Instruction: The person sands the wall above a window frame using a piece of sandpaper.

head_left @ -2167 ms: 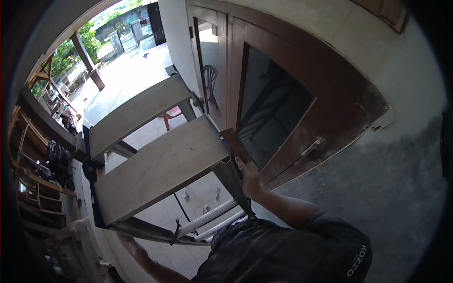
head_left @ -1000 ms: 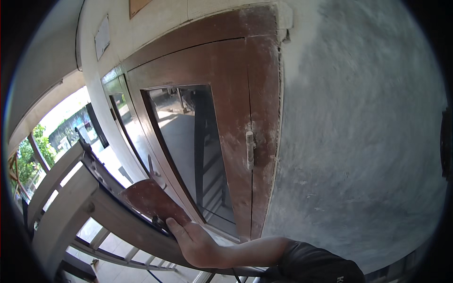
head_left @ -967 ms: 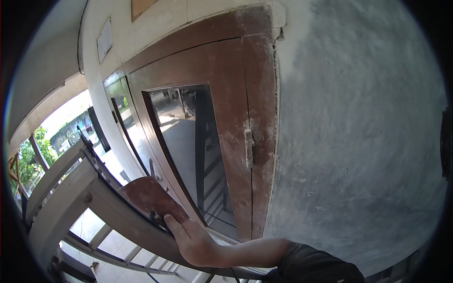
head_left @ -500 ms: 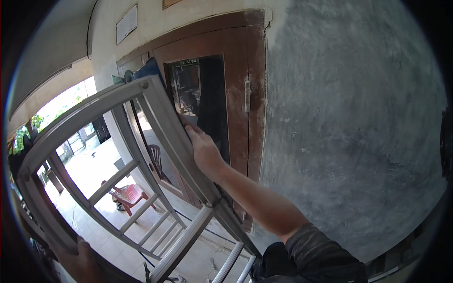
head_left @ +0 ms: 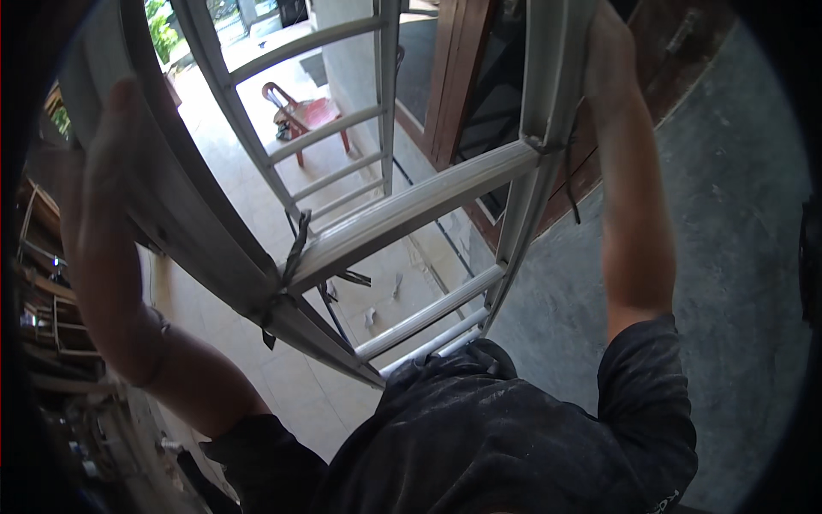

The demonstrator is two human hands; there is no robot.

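Looks like the ladder [head_left: 411,204] is being gripped by the left hand [head_left: 101,193], upper left of frame. Right rail [head_left: 545,94] is being touched by the right hand [head_left: 610,73], upper right; grip can't be told.

ok so the chair [head_left: 324,112]'s out past the ladder [head_left: 411,209], door [head_left: 449,92] and wall [head_left: 728,257] to its right, person [head_left: 488,437] just behind it

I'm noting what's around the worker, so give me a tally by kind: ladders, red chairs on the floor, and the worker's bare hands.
Ladder: 1
Red chair: 1
Bare hands: 2 (left hand, right hand)
Total: 4
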